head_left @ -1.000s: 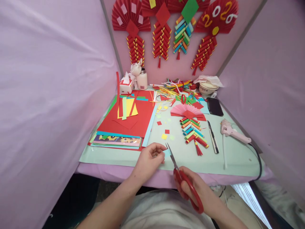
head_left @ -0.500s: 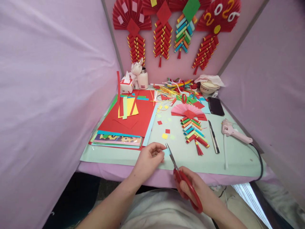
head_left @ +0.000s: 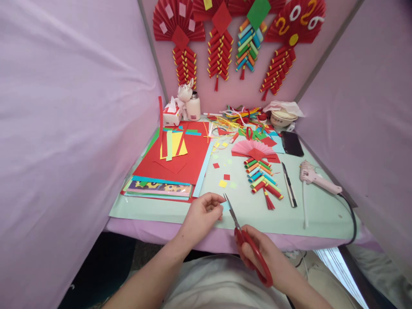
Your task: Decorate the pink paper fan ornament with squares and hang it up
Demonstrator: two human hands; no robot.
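My left hand (head_left: 206, 212) pinches a small piece of light blue paper (head_left: 225, 206) above the table's front edge. My right hand (head_left: 264, 253) is wrapped round the red handles of a pair of scissors (head_left: 236, 221). The blades point up and away from me, slightly parted, with the blue paper at them. Beyond my hands lie small paper squares, among them a yellow one (head_left: 222, 183) and a red one (head_left: 227, 177). A paper firecracker ornament with a pink fan (head_left: 254, 149) rests on the table to the right of these.
Stacked coloured paper (head_left: 170, 171) covers the left side. A craft knife (head_left: 289, 184), a hot glue gun (head_left: 318, 178) with its cord and a phone (head_left: 292, 143) lie at right. Behind are a tissue box (head_left: 172, 116), a bottle (head_left: 193, 106), paper scraps and a bowl (head_left: 281, 119).
Almost nothing differs. The scissors' handles have shifted very slightly in my right hand, while my left hand stays in place with the blue paper.
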